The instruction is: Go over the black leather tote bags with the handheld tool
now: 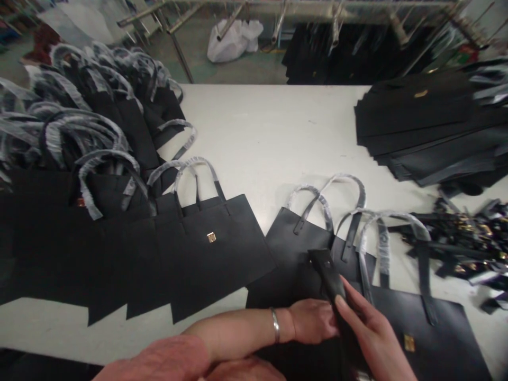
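Observation:
A black leather strap (328, 272) with small metal fittings near its upper end stands tilted over the bags. My right hand (371, 325) pinches it between thumb and fingers. My left hand (313, 320), below a silver bracelet, is curled against the strap's lower part; its fingertips are partly hidden behind it. Under both hands lie black handbags, one (293, 238) with plastic-wrapped handles and another (444, 323) at the right with a gold clasp plate (409, 343). Left of my hands, a further handbag (234, 264) shows a gold plate (211, 237).
Overlapping bags with wrapped handles (87, 132) are heaped on the left of the white table (254, 121). Flat black panels (420, 121) are stacked at the back right. Below them lies a pile of straps with gold hardware (472, 233). A metal rack (278, 21) stands beyond the table.

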Action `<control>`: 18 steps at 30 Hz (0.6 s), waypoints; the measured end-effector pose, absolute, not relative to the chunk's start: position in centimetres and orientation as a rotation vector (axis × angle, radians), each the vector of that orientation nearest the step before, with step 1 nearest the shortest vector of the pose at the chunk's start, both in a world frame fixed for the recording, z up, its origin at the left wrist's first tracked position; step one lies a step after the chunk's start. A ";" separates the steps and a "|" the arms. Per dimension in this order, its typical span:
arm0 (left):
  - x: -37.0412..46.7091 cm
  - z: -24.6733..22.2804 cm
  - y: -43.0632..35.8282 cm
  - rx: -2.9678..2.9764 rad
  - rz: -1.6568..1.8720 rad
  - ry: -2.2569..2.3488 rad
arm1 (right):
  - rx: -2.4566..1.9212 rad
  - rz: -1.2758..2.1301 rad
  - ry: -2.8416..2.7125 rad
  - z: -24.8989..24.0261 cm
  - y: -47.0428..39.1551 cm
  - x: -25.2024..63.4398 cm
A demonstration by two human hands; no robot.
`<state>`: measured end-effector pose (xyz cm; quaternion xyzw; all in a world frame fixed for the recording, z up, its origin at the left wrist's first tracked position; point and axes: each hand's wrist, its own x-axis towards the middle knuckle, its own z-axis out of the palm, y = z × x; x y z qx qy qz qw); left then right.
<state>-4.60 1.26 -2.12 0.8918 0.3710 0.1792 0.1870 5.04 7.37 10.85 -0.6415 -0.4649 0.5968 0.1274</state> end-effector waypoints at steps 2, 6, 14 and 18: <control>-6.9 -1.6 1.0 2.427 0.647 1.068 | -1.982 1.825 -1.273 11.7 6.7 6.6; -13.5 -0.5 2.4 2.207 0.725 1.310 | -2.036 2.037 -1.136 12.4 4.6 7.7; -18.8 -0.4 9.1 2.242 0.495 0.987 | -1.926 2.168 -1.187 10.6 2.7 7.1; -18.9 -0.3 10.9 2.205 0.421 0.831 | -1.864 2.202 -1.226 9.6 2.8 7.2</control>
